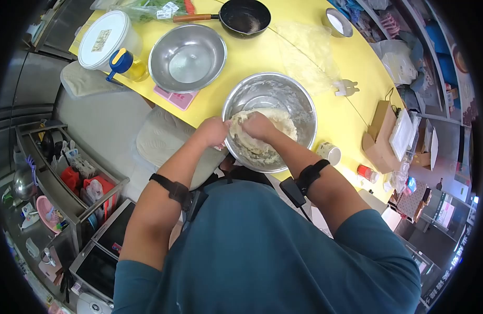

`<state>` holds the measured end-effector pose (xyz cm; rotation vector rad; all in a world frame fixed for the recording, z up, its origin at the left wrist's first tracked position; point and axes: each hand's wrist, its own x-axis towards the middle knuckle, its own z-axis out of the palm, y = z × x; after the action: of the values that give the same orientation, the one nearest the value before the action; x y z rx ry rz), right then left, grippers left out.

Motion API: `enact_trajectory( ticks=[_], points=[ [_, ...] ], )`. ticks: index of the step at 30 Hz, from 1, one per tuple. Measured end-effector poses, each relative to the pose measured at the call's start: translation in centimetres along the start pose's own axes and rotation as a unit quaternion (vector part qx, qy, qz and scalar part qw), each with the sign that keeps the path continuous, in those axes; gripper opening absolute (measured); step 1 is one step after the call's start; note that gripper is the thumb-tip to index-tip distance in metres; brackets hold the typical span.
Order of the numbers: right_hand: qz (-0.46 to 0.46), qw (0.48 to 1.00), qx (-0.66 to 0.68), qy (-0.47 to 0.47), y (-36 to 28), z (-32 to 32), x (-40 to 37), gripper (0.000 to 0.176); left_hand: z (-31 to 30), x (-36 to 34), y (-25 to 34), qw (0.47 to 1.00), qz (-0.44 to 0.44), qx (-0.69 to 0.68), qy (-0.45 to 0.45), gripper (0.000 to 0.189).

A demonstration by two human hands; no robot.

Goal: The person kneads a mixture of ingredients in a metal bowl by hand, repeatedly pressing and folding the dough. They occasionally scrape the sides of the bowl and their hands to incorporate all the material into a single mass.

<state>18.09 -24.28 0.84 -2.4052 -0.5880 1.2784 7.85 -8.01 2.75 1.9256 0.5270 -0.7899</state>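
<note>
A large steel mixing bowl [308, 104] sits near the front edge of the yellow table, with pale, lumpy dough [283, 123] inside and floury smears on its wall. My left hand [214, 132] is closed at the bowl's left rim, its fingers curled around the edge. Inside the bowl, my right hand [258, 125] is closed in a fist and pressed into the dough; its fingertips are hidden by the hand and the dough. Dough residue shows around the knuckles.
Behind the bowl are a second steel bowl [215, 49] on a pink scale [182, 99], an oil bottle [139, 70], a white-lidded tub [134, 39] and a frying pan [245, 18]. A paper cup [329, 153], a red-capped jar [367, 172] and a cardboard box [380, 138] stand right.
</note>
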Motion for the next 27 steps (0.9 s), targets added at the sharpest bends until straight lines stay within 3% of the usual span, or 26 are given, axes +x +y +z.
enact_trajectory(
  ticks=[3,6,9,10,13,16,19,22,25,27],
  points=[
    [-0.003,0.990,-0.085,0.109,0.5,2.4,0.8,0.034,-0.4,-0.4,0.5,1.000,-0.008,-0.008,-0.003,0.055],
    [0.048,0.988,-0.134,0.061,-1.9,2.0,0.5,0.032,0.2,0.7,-0.8,1.000,0.017,0.002,0.005,0.054],
    [0.034,0.987,-0.133,0.081,-2.0,1.5,1.2,0.033,0.0,0.9,-0.8,1.000,0.010,0.006,-0.013,0.051],
    [0.069,0.987,-0.138,0.040,-2.7,0.7,1.3,0.034,0.2,0.5,-0.6,1.000,0.011,-0.001,-0.018,0.051],
    [-0.006,0.989,-0.140,0.057,-0.9,1.8,3.2,0.035,-0.8,0.2,-0.2,0.999,0.026,-0.010,-0.016,0.051],
    [-0.116,0.980,-0.137,-0.081,1.7,-0.8,2.4,0.037,-0.8,0.0,-0.7,0.999,0.030,-0.004,-0.035,0.050],
    [-0.034,0.989,-0.140,0.037,1.6,-3.6,-4.2,0.039,-0.7,-0.2,0.0,0.999,0.011,-0.019,-0.044,0.049],
    [0.164,0.974,0.005,-0.154,3.1,-4.7,-6.1,0.041,-1.1,-0.2,0.3,0.997,-0.005,-0.051,-0.050,0.048],
    [0.084,0.985,-0.146,0.024,5.8,-0.6,-3.8,0.041,-0.9,0.0,0.0,0.998,-0.001,-0.040,-0.051,0.048],
    [0.121,0.981,-0.148,0.028,5.1,-0.5,-1.8,0.041,-0.7,0.1,0.0,0.999,-0.007,-0.040,-0.029,0.048]
  ],
)
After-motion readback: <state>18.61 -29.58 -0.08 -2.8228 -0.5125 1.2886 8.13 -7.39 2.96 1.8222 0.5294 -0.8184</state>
